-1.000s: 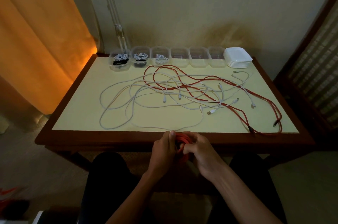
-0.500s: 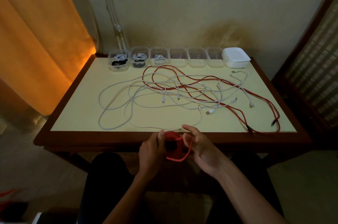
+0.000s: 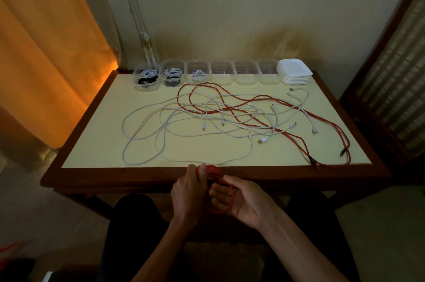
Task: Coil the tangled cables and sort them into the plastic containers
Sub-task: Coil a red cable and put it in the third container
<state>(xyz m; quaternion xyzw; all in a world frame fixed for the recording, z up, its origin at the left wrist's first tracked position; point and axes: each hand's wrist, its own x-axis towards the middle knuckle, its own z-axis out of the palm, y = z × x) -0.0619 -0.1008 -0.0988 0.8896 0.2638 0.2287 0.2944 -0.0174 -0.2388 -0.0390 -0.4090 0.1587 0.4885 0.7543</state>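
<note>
Red cable coil (image 3: 215, 189) now looped around right hand (image 3: 243, 201), left hand (image 3: 187, 194) gripping

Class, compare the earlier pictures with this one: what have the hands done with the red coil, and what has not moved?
The left hand still grips the red coil at the table's near edge. The right hand, closed against it, opened and now has a fresh loop round its palm. The tangled cables and containers stayed put.
</note>
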